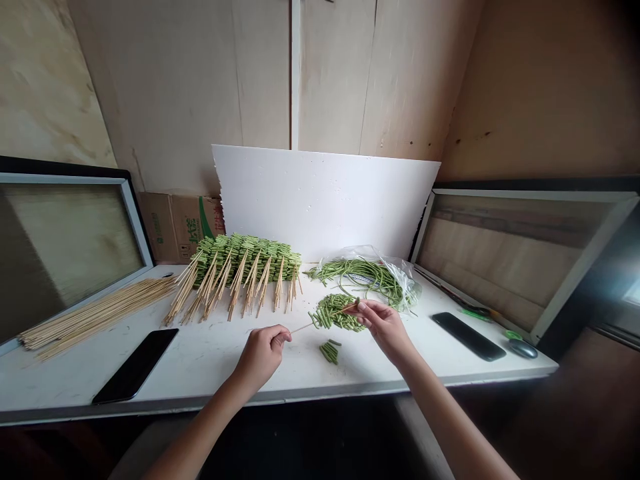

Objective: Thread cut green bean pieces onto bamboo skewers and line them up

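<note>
Over the white table my left hand is closed round the near end of a thin bamboo skewer. The skewer slants up to the right, across a heap of cut green bean pieces. At its far end my right hand pinches a short bean piece against the tip; whether the tip has pierced it I cannot tell. A small row of bean pieces lies on the table between my hands, nearer to me.
Filled bean skewers are stacked at the back left, beside loose skewers. Long uncut beans lie in a plastic bag. Black phones lie at both sides, with a mouse at the right. A white board stands behind.
</note>
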Action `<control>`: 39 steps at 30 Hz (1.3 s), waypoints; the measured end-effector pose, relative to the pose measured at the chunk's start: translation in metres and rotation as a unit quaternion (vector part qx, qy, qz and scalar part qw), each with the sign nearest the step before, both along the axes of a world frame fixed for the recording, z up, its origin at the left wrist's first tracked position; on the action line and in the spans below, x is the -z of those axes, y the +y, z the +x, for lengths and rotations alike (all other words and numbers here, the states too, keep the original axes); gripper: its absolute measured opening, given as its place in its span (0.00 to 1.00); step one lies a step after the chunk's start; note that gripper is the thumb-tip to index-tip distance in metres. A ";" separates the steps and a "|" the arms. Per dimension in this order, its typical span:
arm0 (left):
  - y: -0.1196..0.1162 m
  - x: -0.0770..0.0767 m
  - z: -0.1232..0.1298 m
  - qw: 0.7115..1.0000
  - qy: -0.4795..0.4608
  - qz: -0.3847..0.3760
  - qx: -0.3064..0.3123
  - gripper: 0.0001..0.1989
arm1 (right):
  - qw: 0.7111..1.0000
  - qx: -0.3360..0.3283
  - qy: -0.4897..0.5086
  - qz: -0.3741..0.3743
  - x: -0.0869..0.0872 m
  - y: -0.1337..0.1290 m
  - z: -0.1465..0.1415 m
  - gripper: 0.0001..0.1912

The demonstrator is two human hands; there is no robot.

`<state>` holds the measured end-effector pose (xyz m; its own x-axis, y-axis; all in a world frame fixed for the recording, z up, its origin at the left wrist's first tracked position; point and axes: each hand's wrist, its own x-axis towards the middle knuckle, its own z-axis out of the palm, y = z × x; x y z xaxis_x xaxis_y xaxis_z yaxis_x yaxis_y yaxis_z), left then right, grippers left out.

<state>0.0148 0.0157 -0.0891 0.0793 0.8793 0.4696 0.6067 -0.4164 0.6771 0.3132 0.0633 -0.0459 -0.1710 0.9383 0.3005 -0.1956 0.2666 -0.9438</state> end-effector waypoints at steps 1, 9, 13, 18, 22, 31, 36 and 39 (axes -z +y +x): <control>0.000 0.000 0.000 1.000 0.003 0.002 0.000 0.15 | 1.000 0.002 -0.005 0.005 0.000 0.000 0.000 0.14; 0.000 0.002 -0.002 0.999 0.020 0.033 0.001 0.14 | 0.998 0.029 -0.036 0.031 0.001 -0.003 -0.002 0.14; 0.003 0.004 -0.003 0.998 0.031 0.045 -0.009 0.13 | 0.997 0.037 -0.049 0.037 0.002 -0.004 -0.002 0.14; 0.005 0.006 -0.005 0.997 0.045 0.055 -0.020 0.13 | 0.996 0.049 -0.056 0.039 0.004 -0.005 -0.006 0.14; 0.004 0.006 -0.005 0.997 0.050 0.057 -0.024 0.14 | 0.996 0.059 -0.049 0.038 0.006 -0.006 -0.009 0.15; 0.002 -0.001 -0.006 0.999 0.025 0.039 -0.022 0.14 | 0.998 0.038 -0.031 0.037 0.004 -0.005 -0.009 0.15; 0.003 -0.005 -0.008 0.998 0.010 0.052 -0.025 0.14 | 0.999 0.043 -0.022 0.016 0.005 -0.002 -0.005 0.20; 0.004 -0.004 -0.009 0.998 0.006 0.056 -0.025 0.14 | 0.997 0.076 -0.021 0.013 0.001 -0.004 -0.004 0.19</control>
<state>0.0060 0.0198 -0.0849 0.0421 0.8244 0.5645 0.6370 -0.4574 0.6205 0.3090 0.0592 -0.0472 -0.0408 0.9466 0.3198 -0.1119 0.3138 -0.9429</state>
